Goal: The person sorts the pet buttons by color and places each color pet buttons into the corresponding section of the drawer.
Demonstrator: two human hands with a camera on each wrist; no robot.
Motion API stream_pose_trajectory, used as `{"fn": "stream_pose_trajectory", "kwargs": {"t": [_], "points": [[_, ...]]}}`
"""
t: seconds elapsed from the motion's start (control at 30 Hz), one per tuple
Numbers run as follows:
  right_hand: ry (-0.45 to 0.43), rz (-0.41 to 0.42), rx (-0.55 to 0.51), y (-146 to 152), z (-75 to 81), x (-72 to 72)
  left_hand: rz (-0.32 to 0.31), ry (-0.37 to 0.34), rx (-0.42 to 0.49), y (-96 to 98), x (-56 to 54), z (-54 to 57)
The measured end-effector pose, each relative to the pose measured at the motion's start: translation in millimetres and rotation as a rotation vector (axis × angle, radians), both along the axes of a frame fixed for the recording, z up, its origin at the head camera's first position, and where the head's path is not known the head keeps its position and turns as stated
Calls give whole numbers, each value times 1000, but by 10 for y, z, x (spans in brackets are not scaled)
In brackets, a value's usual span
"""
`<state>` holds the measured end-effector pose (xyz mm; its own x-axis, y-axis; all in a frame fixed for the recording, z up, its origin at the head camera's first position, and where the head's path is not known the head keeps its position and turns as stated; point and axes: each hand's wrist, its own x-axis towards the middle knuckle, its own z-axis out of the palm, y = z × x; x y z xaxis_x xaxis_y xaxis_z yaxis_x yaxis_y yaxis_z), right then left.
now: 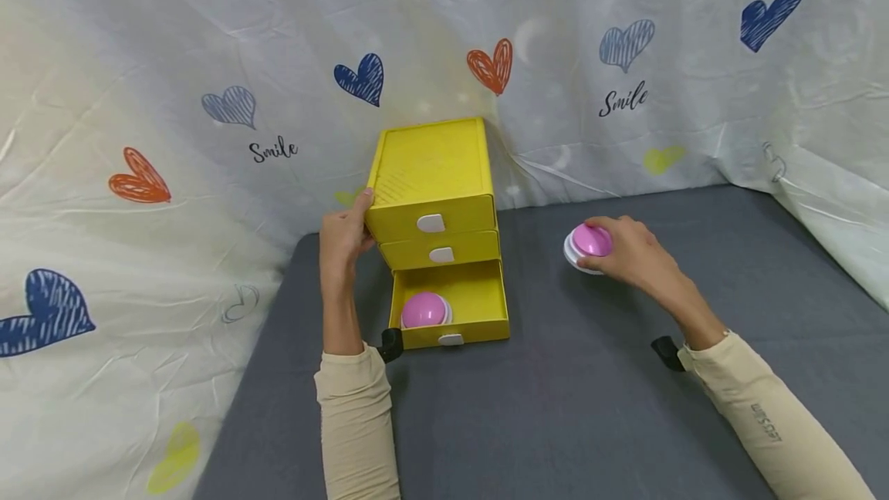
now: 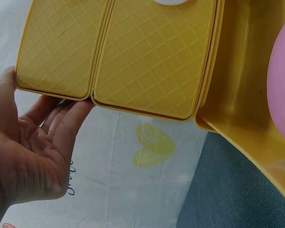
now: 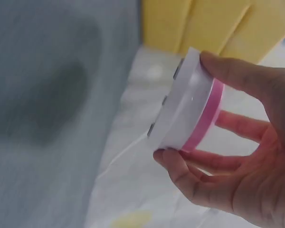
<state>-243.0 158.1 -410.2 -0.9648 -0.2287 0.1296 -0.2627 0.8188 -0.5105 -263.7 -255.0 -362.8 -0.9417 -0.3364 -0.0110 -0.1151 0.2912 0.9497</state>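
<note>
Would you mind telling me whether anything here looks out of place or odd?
Nothing looks damaged or spilled. The yellow drawer unit stands upright; only its bottom drawer is pulled out, with a pink dome button inside. The left hand rests on the unit's side, and the right hand holds a second pink button.

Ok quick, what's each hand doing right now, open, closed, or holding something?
Left hand: open, straight fingers resting against the side of the yellow drawer unit.
Right hand: fingers curled round a pink and white dome button, holding it.
</note>
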Motion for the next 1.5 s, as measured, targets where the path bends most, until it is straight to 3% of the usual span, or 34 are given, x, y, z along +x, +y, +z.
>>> {"fn": "stream_pose_trajectory", "kwargs": {"t": [0.2,0.47,0.73,0.83,1.0,1.3,1.4,1.5], "points": [[-17,108,-40,-432,79,201,0,-23,-13,-23,-5,-5],[26,245,-57,-1037,35,365,5,-33,0,-47,-7,12],[165,403,18,-1503,-118,239,7,-12,10,-38,-19,13],[179,419,45,-1591,-212,182,0,-2,22,-15,-20,-1],[125,406,74,-1653,-279,148,1,-7,16,-5,-8,2],[57,412,128,-1660,-199,172,-8,-1,28,-5,-28,14],[145,380,90,-1656,-225,269,-12,-10,33,4,-28,3],[387,356,61,-1690,-295,475,-8,-17,31,-1,-23,8]]}}
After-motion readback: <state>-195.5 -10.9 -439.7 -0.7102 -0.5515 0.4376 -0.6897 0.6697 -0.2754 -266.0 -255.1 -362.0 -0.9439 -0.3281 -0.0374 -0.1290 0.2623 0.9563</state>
